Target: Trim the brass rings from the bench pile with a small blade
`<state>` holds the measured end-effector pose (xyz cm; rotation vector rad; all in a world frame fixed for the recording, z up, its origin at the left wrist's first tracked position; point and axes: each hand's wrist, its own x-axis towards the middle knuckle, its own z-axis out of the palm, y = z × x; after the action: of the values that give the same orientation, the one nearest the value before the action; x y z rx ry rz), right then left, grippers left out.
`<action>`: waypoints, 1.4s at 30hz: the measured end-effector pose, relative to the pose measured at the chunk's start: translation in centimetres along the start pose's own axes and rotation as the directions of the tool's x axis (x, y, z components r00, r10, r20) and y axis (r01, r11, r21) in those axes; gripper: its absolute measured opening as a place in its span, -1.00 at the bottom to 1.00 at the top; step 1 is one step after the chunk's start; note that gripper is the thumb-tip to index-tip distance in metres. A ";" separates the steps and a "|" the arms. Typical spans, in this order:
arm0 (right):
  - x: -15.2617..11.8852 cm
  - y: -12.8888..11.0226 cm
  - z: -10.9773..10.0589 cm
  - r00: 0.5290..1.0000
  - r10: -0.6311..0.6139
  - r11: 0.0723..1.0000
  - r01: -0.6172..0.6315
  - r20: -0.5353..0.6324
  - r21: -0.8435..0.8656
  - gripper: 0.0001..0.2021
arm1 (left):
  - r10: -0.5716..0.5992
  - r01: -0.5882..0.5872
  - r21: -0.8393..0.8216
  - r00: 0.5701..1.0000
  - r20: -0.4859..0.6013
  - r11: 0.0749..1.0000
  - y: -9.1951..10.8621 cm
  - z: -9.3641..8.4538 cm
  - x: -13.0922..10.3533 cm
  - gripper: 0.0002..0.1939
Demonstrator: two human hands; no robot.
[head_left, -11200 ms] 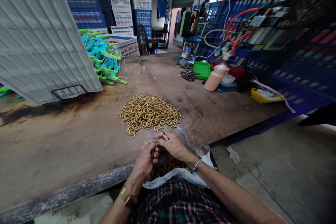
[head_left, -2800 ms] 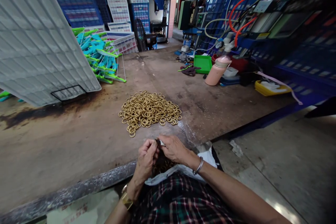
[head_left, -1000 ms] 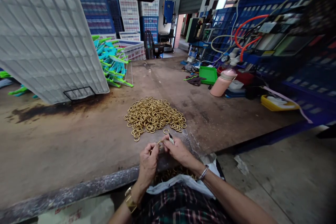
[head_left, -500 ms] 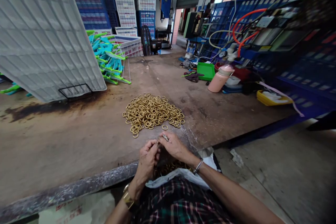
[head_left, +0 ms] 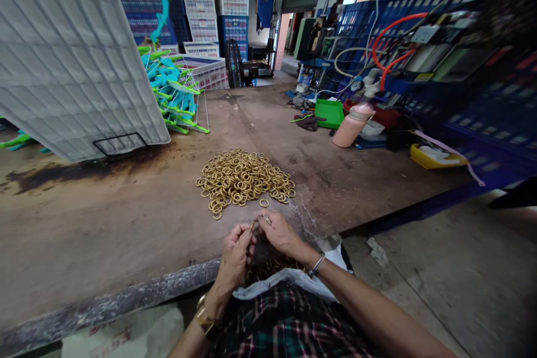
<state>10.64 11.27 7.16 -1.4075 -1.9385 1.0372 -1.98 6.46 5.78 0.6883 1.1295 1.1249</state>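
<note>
My left hand (head_left: pixel 237 250) pinches a brass-coloured ring (head_left: pixel 253 225), seen nearly edge-on, between thumb and fingers. Close beside it, my right hand (head_left: pixel 280 234) is closed around a small metallic tool (head_left: pixel 267 218); its kind is mostly hidden by the fingers. Both hands are just above the table's near edge. Beyond them lies a heap of brass-coloured rings (head_left: pixel 243 178), with one loose ring (head_left: pixel 264 203) in front of it. Below my hands, more rings (head_left: pixel 272 269) lie in a white bag (head_left: pixel 289 277) at my lap.
A grey ribbed panel (head_left: pixel 79 61) stands at left on the brown table (head_left: pixel 138 224). Behind it are turquoise-and-green plastic parts (head_left: pixel 176 95) and a raised one (head_left: pixel 161 14). At right are a pink bottle (head_left: pixel 353 126), a green tray (head_left: pixel 329 113) and a yellow tray (head_left: pixel 436 158).
My right fingertips have drawn slightly away from my left, and the ring shows more clearly. Behind the grey panel, a turquoise-and-green part has come up into view.
</note>
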 end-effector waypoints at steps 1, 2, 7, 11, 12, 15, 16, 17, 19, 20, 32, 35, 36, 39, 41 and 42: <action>-0.1 0.1 -0.1 0.999 -0.027 0.996 0.029 0.020 -0.083 -0.81 | 0.007 -0.007 0.023 1.000 -0.017 1.000 -0.1 -0.1 0.1 -0.69; -0.3 0.1 -0.1 0.997 -0.056 0.983 0.064 0.054 -0.170 -0.82 | 0.013 -0.012 0.044 0.999 -0.029 0.999 -0.1 -0.1 0.1 -0.68; -0.9 0.1 0.0 0.977 -0.085 0.878 0.165 0.194 -0.449 -0.80 | 0.054 -0.050 0.111 0.998 -0.032 0.993 -0.3 -0.3 0.2 -0.68; -0.9 -0.2 -0.1 0.970 -0.069 0.839 0.182 0.233 -0.512 -0.75 | 0.066 -0.061 0.149 0.997 -0.027 0.987 -0.5 -0.3 0.3 -0.69; -0.9 -0.2 -0.2 0.969 -0.068 0.834 0.187 0.239 -0.519 -0.73 | 0.068 -0.062 0.153 0.997 -0.030 0.986 -0.5 -0.3 0.3 -0.69; -0.9 -0.1 -0.2 0.965 -0.072 0.823 0.200 0.252 -0.532 -0.72 | 0.065 -0.059 0.153 0.997 -0.035 0.987 -0.5 -0.3 0.3 -0.68; -0.9 -0.1 -0.2 0.965 -0.069 0.820 0.199 0.253 -0.537 -0.72 | 0.059 -0.053 0.149 0.998 -0.035 0.987 -0.4 -0.2 0.3 -0.67; -0.9 -0.1 -0.2 0.965 -0.063 0.817 0.196 0.253 -0.543 -0.72 | 0.051 -0.046 0.144 0.998 -0.034 0.988 -0.4 -0.2 0.3 -0.67; -0.9 -0.2 -0.1 0.966 -0.048 0.809 0.187 0.255 -0.558 -0.73 | 0.040 -0.035 0.139 0.999 -0.031 0.990 -0.3 -0.2 0.3 -0.68; -1.0 -0.3 -0.1 0.966 -0.039 0.804 0.181 0.254 -0.566 -0.73 | 0.037 -0.033 0.136 0.999 -0.029 0.990 -0.3 -0.2 0.2 -0.68; -0.9 -0.5 0.3 0.971 -0.002 0.784 0.150 0.239 -0.603 -0.73 | 0.023 -0.020 0.117 0.999 -0.023 0.993 -0.7 -0.4 0.4 -0.68; -0.7 -0.1 0.6 0.972 0.022 0.777 0.130 0.234 -0.615 -0.73 | 0.020 -0.019 0.118 1.000 -0.008 0.993 -0.7 -0.5 0.4 -0.68; -0.6 0.1 0.6 0.973 0.037 0.773 0.116 0.227 -0.624 -0.73 | 0.017 -0.017 0.112 1.000 -0.005 0.994 -0.6 -0.5 0.3 -0.68; 0.3 0.9 -0.3 0.980 0.124 0.745 0.013 0.158 -0.666 -0.74 | 0.009 -0.013 0.083 0.999 0.051 0.996 0.2 -0.2 -0.4 -0.69; 0.8 1.1 -1.2 0.984 0.147 0.751 -0.046 0.098 -0.658 -0.74 | 0.002 -0.007 0.048 0.994 0.113 0.999 0.8 0.1 -0.8 -0.70; 1.0 1.1 -1.6 0.989 0.124 0.785 -0.047 0.081 -0.618 -0.75 | 0.000 -0.003 0.022 0.991 0.133 1.000 1.0 0.2 -0.9 -0.70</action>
<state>12.16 12.87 7.13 -1.8188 -2.4587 0.5308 -2.17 5.93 7.02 0.7696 1.0295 1.0533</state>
